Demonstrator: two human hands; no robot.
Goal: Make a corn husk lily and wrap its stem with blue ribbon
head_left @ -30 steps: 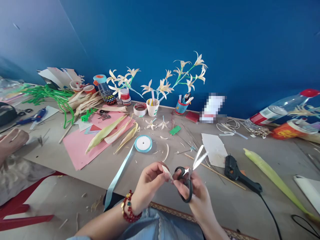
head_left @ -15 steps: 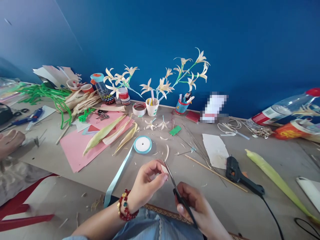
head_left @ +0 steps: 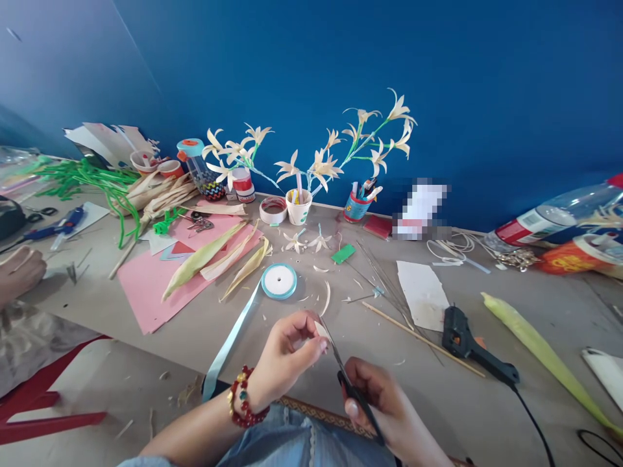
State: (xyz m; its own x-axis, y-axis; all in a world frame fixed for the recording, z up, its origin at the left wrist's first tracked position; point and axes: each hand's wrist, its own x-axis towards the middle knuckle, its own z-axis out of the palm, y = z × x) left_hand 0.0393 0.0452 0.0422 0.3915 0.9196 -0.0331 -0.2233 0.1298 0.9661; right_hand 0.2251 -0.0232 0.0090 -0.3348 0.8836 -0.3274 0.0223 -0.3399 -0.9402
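Between the thumb and fingers of my left hand [head_left: 294,347] is a small pale piece of corn husk [head_left: 321,329]. My right hand [head_left: 377,402] grips black-handled scissors [head_left: 335,355], their blades lying along the right edge of that piece. A curved pale sliver [head_left: 326,298] rests on the table just beyond the blades. Behind my left hand sits a spool of light blue ribbon [head_left: 279,281], its loose end running down toward my left forearm. Two small pale blossoms [head_left: 294,242] lie farther back.
A black glue gun [head_left: 467,347] and a green corn husk [head_left: 530,340] lie to the right. Pink paper [head_left: 146,285] with husks is at left. A cup [head_left: 298,211] of husk flowers stands by the blue wall. Another person's hand [head_left: 19,272] is at far left.
The view has shifted slightly. My hands stay almost in place, and the scissor blades look a little closer together along the husk piece.
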